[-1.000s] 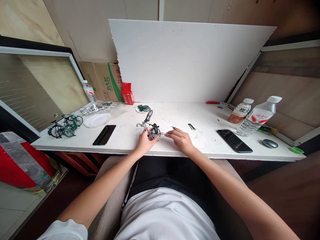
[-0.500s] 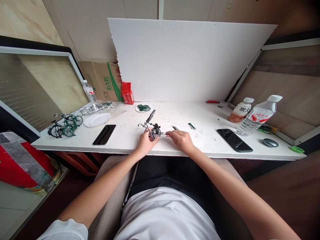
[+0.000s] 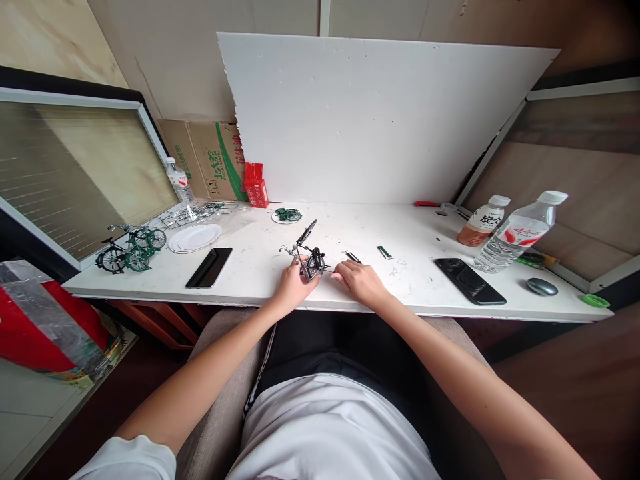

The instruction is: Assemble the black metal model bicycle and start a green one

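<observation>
A small black-and-silver model bicycle (image 3: pixel 306 252) stands near the front edge of the white table (image 3: pixel 420 293). My left hand (image 3: pixel 291 285) is closed around its rear wheel from below. My right hand (image 3: pixel 359 282) rests just to the right, fingers pinched near the rear axle on something too small to make out. A thin dark tool or part (image 3: pixel 352 257) lies just beyond my right hand, with a small green piece (image 3: pixel 384 252) farther right.
Two green model bicycles (image 3: pixel 129 249), white paper plates (image 3: pixel 194 238) and a black phone (image 3: pixel 209 267) lie left. A small plate of green parts (image 3: pixel 287 215) and a red box (image 3: pixel 256 186) sit behind. Right: another phone (image 3: pixel 470 281), two bottles (image 3: pixel 515 233), a mouse (image 3: pixel 541 287).
The model bicycle has turned a little, its front wheel now seen more edge-on. My right hand has moved left, closer to the rear wheel.
</observation>
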`<state>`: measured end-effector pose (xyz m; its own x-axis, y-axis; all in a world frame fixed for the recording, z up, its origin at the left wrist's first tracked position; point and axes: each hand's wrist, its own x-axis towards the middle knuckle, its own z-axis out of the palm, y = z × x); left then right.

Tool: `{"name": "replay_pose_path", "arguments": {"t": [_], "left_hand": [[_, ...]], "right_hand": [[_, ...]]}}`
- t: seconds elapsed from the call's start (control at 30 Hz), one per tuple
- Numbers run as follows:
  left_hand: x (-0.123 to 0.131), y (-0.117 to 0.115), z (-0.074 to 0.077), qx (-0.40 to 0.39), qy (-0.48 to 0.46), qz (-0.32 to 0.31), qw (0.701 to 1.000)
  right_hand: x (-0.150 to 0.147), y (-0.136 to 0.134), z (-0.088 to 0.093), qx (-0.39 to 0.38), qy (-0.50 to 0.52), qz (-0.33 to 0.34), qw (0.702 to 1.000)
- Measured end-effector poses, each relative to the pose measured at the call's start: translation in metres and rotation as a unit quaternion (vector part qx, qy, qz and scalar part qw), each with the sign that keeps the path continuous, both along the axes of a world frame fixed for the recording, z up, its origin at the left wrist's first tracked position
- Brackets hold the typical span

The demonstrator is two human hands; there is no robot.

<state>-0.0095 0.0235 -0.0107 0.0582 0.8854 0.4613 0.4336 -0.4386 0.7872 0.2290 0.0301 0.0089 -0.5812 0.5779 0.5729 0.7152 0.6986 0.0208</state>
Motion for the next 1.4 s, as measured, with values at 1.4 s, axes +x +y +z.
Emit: {"name": "replay_pose_path", "arguments": {"t": [1.4], "left_hand": [[-0.0018,0.0032,-0.0034,-0.02,-0.024,0.003,1.0]], "right_hand": [[0.0002,-0.0024,0.0015,-0.156,0.103,0.022,0.982]]}}
